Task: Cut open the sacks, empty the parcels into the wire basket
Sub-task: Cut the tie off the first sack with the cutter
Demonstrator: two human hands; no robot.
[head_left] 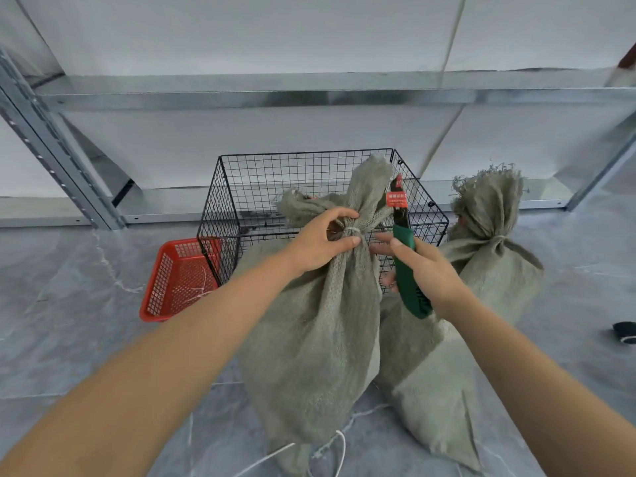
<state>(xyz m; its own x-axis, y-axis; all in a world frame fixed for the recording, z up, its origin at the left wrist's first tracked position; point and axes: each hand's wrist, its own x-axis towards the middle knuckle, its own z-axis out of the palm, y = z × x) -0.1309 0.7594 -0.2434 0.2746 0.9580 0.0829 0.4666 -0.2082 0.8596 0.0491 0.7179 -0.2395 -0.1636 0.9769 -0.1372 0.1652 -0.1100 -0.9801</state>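
Count: two tied grey-green sacks for sure, one black wire basket, one red plastic basket, one green-handled cutter, two bare hands.

The front sack (320, 339) stood upright on the grey tile floor (69, 287), just in front of the wire basket (261, 180), with its frayed top reaching above the basket's rim. The second sack (492, 215) leaned just right of the basket, neck tied. More grey-green sacking lay below it toward the camera; couldn't tell whether that was the same sack or a third one. No parcels in sight.

The left hand (323, 239) was wrapped tight around the front sack's neck, fingers and thumb closed just at the white tie (351, 231). The right hand (423, 270) had its fingers curled round the handle of the cutter (409, 280), index finger stretched toward the neck. The cutter's dark tip with a red label pointed up, just right of the sack's neck. Couldn't tell if it touched the cloth.

The red basket (179, 280) sat against the wire basket's left front corner, with white cord bits inside. A metal shelf frame (309, 98) ran behind everything, its uprights slanting at both sides. There was bare floor left of the front sack and at far right. A small dark object (624, 330) lay at the right edge, and a loose white cord (340, 445) lay at the sack's foot.
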